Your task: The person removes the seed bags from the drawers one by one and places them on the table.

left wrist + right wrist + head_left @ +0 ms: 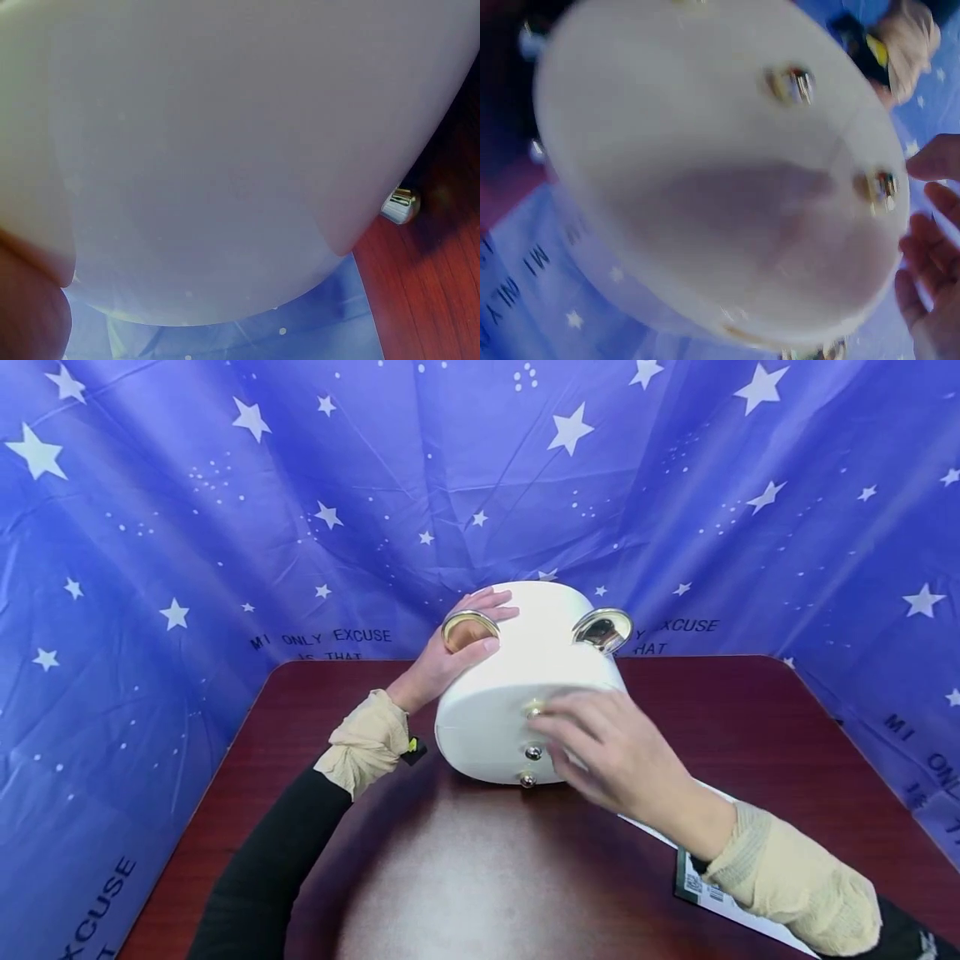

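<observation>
A white rounded box point(480, 727) stands on the table, with a left gold ear-like ring point(450, 631) and a right one point(626, 627) on top. Metal knobs, the top knob point(534, 712) among them, run down its near face. My left hand point(444, 664) rests on the box's upper left, thumb and fingers on either side of the left ring. Beside the top knob is my right hand point(622, 752), blurred. The right wrist view has its fingers point(930, 251) loosely bent near the box's rim, apart from the knob point(881, 191). White wall point(225, 165) fills the left wrist view.
On the dark red wooden table point(322, 727), a flat white printed item point(738, 906) with a barcode lies partly under my right forearm. Behind and around the table hangs a blue curtain point(420, 460) with white stars.
</observation>
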Demonstrator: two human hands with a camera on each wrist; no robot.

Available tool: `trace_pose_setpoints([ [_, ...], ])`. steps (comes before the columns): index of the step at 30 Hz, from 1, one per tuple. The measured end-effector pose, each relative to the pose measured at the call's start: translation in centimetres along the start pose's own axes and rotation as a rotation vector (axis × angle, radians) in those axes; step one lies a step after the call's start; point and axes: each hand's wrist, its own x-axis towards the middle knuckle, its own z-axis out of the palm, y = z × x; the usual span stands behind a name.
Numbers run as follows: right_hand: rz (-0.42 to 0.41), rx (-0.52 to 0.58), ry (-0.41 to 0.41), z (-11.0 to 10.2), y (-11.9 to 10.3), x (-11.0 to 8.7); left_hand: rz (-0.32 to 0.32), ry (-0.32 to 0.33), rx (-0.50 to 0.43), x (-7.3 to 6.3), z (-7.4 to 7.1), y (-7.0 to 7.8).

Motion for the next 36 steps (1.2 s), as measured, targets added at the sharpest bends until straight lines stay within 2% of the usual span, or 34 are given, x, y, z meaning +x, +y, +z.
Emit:
trace_pose_setpoints([
  [2,-0.003,-0.006,-0.040,0.6,-0.5,-1.0,-0.002,-0.002,0.001,0.1,0.0,0.1],
  [6,0.081,-0.026,-0.184,2.1,-0.9,-3.0,-0.011,-0.005,0.007,0.0,0.0,0.2],
  [9,0.136,-0.002,-0.229,3.2,-0.8,-3.8,-0.018,-0.005,0.006,-0.1,0.2,0.2],
  [14,0.152,0.028,-0.156,4.3,-1.0,-4.1,-0.014,-0.004,0.017,-0.2,0.3,0.0],
  [19,0.114,0.009,-0.107,4.4,-1.6,-4.1,-0.021,-0.010,0.031,-0.1,0.1,0.0],
  [24,0.087,0.007,-0.119,3.6,-3.0,-4.6,-0.006,-0.016,0.044,0.0,0.0,0.2],
  [33,0.115,0.001,-0.152,1.9,-5.5,-6.0,0.009,-0.007,0.019,0.1,0.1,0.1],
  [36,0.131,0.046,-0.155,1.7,-5.6,-6.7,0.022,-0.005,0.011,0.2,0.1,-0.1],
])
